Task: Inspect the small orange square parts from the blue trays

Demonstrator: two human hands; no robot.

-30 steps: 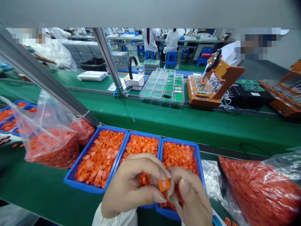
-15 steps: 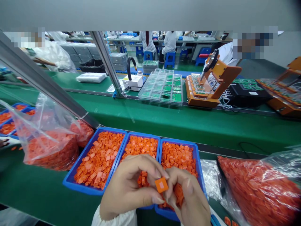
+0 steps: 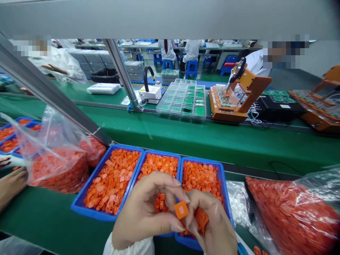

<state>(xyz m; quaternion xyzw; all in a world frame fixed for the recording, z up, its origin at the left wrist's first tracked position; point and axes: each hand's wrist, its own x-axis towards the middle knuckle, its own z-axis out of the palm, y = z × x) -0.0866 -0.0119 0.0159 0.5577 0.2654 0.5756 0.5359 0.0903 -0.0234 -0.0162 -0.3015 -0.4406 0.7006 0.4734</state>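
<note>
A small square orange piece, its flat face bearing a paler central patch, sits tilted, pinched in the left hand, the right hand curled close beside, its grip unclear, above blue trays heaped with orange parts.

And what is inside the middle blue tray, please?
The middle tray holds small orange pieces. The left hand hides part of it; what lies behind the hand cannot be seen.
</note>
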